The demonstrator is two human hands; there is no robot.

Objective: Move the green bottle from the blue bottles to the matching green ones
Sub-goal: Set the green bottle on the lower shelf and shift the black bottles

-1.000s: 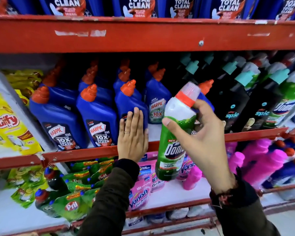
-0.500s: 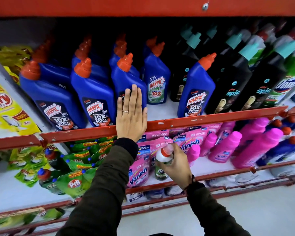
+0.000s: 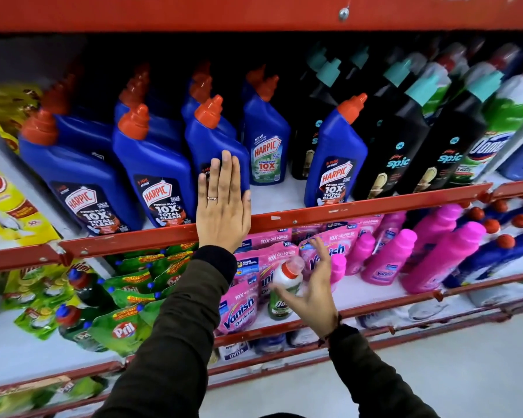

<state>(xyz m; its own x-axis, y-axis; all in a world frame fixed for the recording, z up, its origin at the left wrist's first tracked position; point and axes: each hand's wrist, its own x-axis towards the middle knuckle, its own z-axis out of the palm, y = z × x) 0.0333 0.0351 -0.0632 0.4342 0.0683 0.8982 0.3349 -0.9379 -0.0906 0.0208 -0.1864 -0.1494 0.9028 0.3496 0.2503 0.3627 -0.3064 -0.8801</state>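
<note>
The green bottle (image 3: 281, 298), white-shouldered with a red and clear cap, is low down in front of the pink pouches on the lower shelf. My right hand (image 3: 313, 294) is beside it with fingers spread, only the thumb lying against it. My left hand (image 3: 224, 206) presses flat on a blue bottle (image 3: 215, 146) and the red shelf rail (image 3: 375, 206). More blue bottles (image 3: 157, 164) fill the upper shelf's left. The matching green ones (image 3: 492, 146) stand at that shelf's far right.
Black bottles (image 3: 405, 146) with teal caps stand between the blue and green groups, with one blue bottle (image 3: 335, 155) in front of them. Pink bottles (image 3: 441, 254) and green pouches (image 3: 118, 327) fill the lower shelf. A red shelf edge (image 3: 254, 13) runs overhead.
My right hand brought the green bottle down from the upper shelf to the lower one, then spread its fingers off it. My left hand stayed pressed on the blue bottle.
</note>
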